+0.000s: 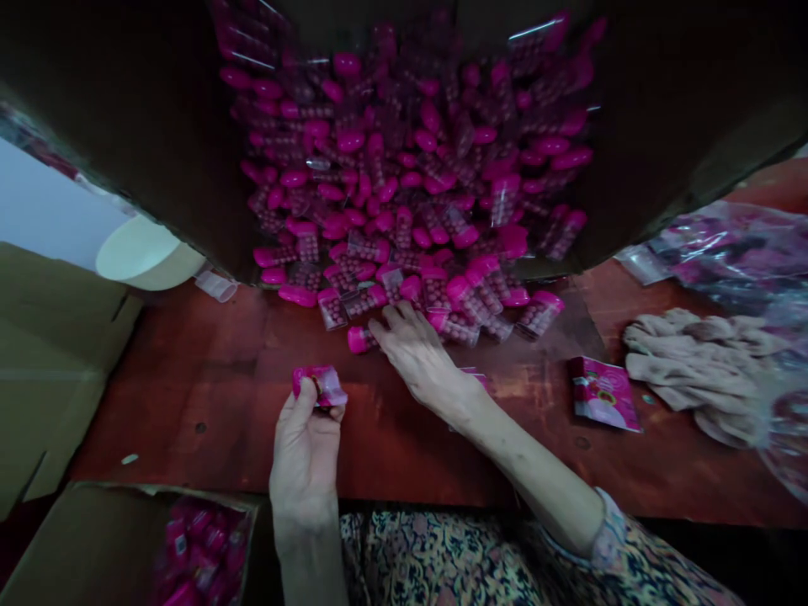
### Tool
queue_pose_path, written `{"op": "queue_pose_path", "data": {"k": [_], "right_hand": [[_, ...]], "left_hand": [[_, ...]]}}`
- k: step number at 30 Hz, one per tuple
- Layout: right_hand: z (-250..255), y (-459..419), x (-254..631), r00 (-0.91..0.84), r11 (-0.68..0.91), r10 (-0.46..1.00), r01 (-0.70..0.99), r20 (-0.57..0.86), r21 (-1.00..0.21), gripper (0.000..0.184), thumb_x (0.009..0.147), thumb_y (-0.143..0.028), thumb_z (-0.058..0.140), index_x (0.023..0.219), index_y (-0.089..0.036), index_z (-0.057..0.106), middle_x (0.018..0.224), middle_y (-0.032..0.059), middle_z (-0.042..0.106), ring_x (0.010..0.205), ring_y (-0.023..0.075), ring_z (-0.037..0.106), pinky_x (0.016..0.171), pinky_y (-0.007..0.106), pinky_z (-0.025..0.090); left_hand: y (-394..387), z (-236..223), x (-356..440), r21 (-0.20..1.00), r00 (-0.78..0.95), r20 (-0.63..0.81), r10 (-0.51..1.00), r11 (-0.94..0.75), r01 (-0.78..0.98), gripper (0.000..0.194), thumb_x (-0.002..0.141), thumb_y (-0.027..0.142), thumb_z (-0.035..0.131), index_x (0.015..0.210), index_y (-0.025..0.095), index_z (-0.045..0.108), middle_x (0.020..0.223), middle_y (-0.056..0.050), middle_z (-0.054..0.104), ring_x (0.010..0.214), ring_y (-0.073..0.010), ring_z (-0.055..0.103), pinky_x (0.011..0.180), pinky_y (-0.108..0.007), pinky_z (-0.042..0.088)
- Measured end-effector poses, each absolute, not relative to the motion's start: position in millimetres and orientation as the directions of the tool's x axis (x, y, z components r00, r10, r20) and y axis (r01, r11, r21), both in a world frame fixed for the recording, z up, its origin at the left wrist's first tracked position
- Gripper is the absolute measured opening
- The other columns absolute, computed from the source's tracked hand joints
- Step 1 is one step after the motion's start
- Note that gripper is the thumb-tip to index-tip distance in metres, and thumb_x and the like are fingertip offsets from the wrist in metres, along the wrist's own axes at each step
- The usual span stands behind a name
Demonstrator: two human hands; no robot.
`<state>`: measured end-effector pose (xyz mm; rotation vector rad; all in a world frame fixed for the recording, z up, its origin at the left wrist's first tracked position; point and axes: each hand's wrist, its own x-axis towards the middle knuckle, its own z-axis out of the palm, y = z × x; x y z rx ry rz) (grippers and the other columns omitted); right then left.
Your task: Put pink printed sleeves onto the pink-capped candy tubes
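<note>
A heap of clear plastic tubes (404,194) with bright pink caps, filled with pink balls that look like candy, spreads across the far side of the red-brown wooden table (189,412). My right hand (417,358) lies with fingers apart at the heap's front edge, its fingertips beside a loose tube (361,339). It holds nothing. My left hand (306,446) pinches a small pink package (321,385) between thumb and fingers, above the bare wood. Part of that package is hidden by my thumb. A flat pink printed sachet (604,393) lies to the right of my right forearm.
Dark cardboard panels (662,109) rise behind the heap. A crumpled beige cloth (694,374) and a clear plastic bag (738,252) lie at the right. An open cardboard box (202,547) with pink items sits at the lower left, beside a cardboard flap (54,370).
</note>
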<state>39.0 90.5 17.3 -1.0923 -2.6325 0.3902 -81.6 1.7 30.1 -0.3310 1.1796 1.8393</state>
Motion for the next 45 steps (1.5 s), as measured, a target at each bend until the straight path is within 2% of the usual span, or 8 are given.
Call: {"op": "queue_pose_path", "data": {"k": [3,6,12,20,26,32,39,45], "right_hand": [[14,86,41,-0.669,0.662,0.728,0.626,0.153,-0.411,0.031,0.077,-0.001,0.049,0.106,-0.01,0.059,0.109,0.0177,0.056,0.1,0.0297,0.055,0.083,0.043,0.048],[14,75,45,-0.533,0.547,0.816,0.59,0.223,-0.594,0.023,0.078,-0.008,0.057,0.1,-0.013,0.06,0.095,0.0102,0.057,0.077,0.0204,0.058,0.067,0.033,0.049],[25,40,51,-0.214,0.291,0.951,0.366,0.224,-0.884,0.025,0.073,-0.021,0.07,0.097,-0.018,0.061,0.083,0.0006,0.056,0.069,0.0137,0.056,0.062,0.027,0.049],[28,24,52,-0.203,0.322,0.942,0.331,0.267,-0.887,0.025,0.073,-0.016,0.068,0.097,-0.017,0.062,0.085,0.003,0.059,0.075,0.0159,0.058,0.066,0.028,0.05],[20,18,64,-0.265,0.276,0.945,0.334,0.191,-0.901,0.024,0.074,-0.017,0.067,0.098,-0.019,0.062,0.086,0.0031,0.061,0.078,0.0173,0.059,0.067,0.03,0.05],[14,13,69,-0.203,0.253,0.959,0.308,0.197,-0.917,0.026,0.074,-0.016,0.067,0.099,-0.019,0.061,0.089,0.0023,0.065,0.078,0.0154,0.062,0.068,0.028,0.052],[9,1,64,-0.097,0.362,0.932,0.305,0.349,-0.881,0.024,0.077,-0.012,0.061,0.1,-0.018,0.059,0.085,0.0048,0.065,0.076,0.0168,0.063,0.067,0.03,0.055],[5,-5,66,-0.05,0.266,0.964,0.235,0.262,-0.935,0.022,0.074,-0.013,0.064,0.096,-0.019,0.06,0.082,0.003,0.064,0.071,0.0153,0.062,0.064,0.029,0.054]], "left_hand": [[3,26,-82,0.597,-0.57,-0.614,0.546,-0.151,-0.788,0.019,0.082,0.006,0.054,0.068,0.014,0.065,0.066,0.0,0.068,0.051,-0.0064,0.056,0.046,-0.017,0.041],[2,23,-85,0.612,-0.579,-0.588,0.564,-0.157,-0.775,0.012,0.079,0.009,0.059,0.068,0.014,0.064,0.065,0.0,0.067,0.05,-0.0063,0.055,0.045,-0.017,0.04],[4,17,-81,0.634,-0.588,-0.553,0.59,-0.161,-0.757,0.002,0.073,0.013,0.068,0.074,0.014,0.066,0.072,0.0,0.069,0.058,-0.0068,0.058,0.048,-0.017,0.04],[4,15,-69,0.698,-0.599,-0.477,0.643,-0.138,-0.703,0.011,0.064,0.018,0.075,0.072,0.015,0.067,0.069,0.001,0.069,0.059,-0.0077,0.059,0.051,-0.017,0.042],[4,16,-64,0.753,-0.623,-0.415,0.663,-0.134,-0.644,0.014,0.063,0.018,0.076,0.074,0.016,0.067,0.07,0.002,0.069,0.064,-0.008,0.061,0.068,-0.021,0.047],[8,18,-47,0.766,-0.597,-0.423,0.682,-0.083,-0.637,0.014,0.062,0.021,0.076,0.071,0.015,0.066,0.066,0.001,0.069,0.062,-0.0101,0.061,0.065,-0.023,0.048],[14,18,-36,0.799,-0.624,-0.433,0.65,-0.044,-0.6,0.023,0.056,0.025,0.08,0.061,0.014,0.06,0.058,0.0,0.067,0.054,-0.011,0.061,0.059,-0.024,0.048],[19,23,-30,0.795,-0.56,-0.432,0.707,0.005,-0.607,0.026,0.056,0.03,0.079,0.068,0.013,0.063,0.06,-0.005,0.069,0.055,-0.0172,0.065,0.06,-0.03,0.052]]}}
